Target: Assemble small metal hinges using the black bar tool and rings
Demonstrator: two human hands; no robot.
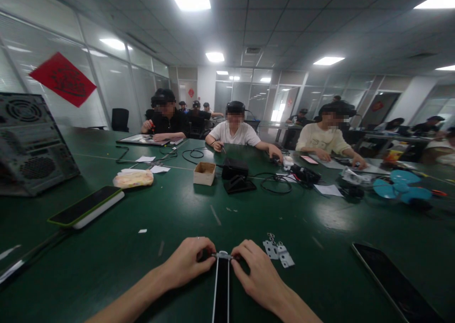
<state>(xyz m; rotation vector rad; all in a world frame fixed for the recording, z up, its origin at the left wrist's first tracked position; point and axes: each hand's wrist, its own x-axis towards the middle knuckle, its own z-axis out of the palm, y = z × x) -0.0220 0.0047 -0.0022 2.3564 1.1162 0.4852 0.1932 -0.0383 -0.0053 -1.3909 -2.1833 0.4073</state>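
Note:
A long black bar with pale metal edges (222, 290) runs up from the bottom middle of the view. Across its far end lies a small metal piece (223, 255). My left hand (186, 262) pinches the left end of this piece between thumb and fingers. On the other side, my right hand (254, 272) has its fingers closed at the piece's right end. Just beyond my right hand, flat metal brackets (279, 253) lie on the green table (192, 219) with small rings or chain-like parts.
A dark phone (398, 280) lies at the right, a green-edged phone (87, 204) at the left. Farther off stand a small open box (204, 174), a black device (235, 169), cables, blue fan blades (401, 185) and a computer case (31, 143). Several people sit opposite.

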